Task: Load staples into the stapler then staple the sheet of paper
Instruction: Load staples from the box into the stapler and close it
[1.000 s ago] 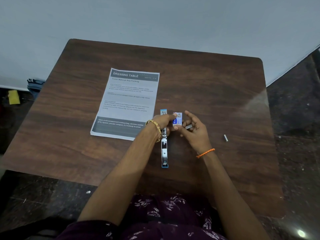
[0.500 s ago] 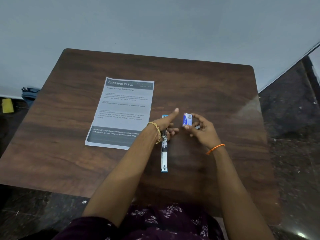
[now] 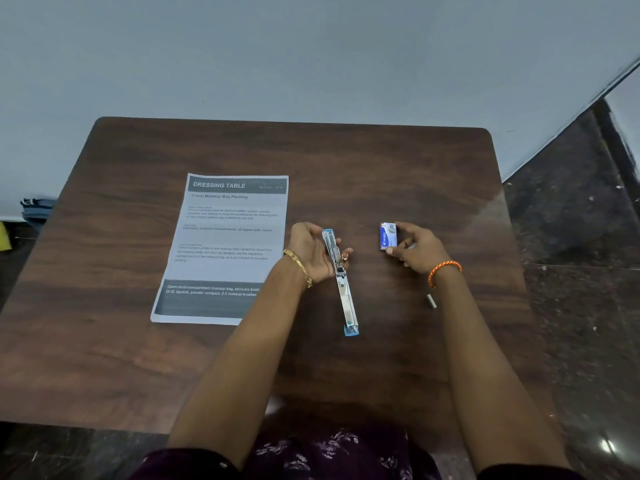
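Note:
A blue stapler (image 3: 343, 292) lies unfolded flat on the brown table (image 3: 381, 161), its metal channel facing up. My left hand (image 3: 311, 252) curls around the far half of it, fingers wrapped under. My right hand (image 3: 417, 249) holds a small blue-and-white staple box (image 3: 387, 235) by its right side, about a hand's width to the right of the stapler. Something thin and silvery shows between my right fingers, too small to tell. The printed sheet of paper (image 3: 225, 244) lies flat to the left of my left hand.
A short strip of staples (image 3: 431, 301) lies loose on the table just right of my right wrist. The table ends at a pale wall behind. Dark glossy floor runs along the right side, and some blue fabric (image 3: 36, 209) sits on the floor at far left.
My right hand has carried the staple box to the right, away from the stapler. My left hand has turned from pointing to gripping the stapler's far half. The camera tilted up.

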### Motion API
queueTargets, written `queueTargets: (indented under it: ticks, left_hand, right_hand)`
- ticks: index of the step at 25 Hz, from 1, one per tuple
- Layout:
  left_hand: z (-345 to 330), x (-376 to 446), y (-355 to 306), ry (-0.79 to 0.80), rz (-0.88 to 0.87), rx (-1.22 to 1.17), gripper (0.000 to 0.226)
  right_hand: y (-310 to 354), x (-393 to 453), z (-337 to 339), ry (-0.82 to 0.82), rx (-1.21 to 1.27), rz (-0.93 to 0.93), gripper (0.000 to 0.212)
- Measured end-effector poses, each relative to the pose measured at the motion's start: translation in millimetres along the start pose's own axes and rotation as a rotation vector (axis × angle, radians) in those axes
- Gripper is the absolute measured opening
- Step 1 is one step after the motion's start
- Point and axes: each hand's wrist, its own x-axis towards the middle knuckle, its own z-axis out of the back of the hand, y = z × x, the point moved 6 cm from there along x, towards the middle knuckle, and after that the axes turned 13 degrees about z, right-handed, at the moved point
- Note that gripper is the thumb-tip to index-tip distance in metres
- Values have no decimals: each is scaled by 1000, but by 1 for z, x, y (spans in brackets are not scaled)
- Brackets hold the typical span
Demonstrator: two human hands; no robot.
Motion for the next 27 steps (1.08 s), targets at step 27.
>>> queueTargets:
  ticks: [27]
  left_hand:
    - [40, -47, 14, 38, -120, 234, 26]
  right_hand:
    - [126, -79, -68, 82, 147, 302, 16]
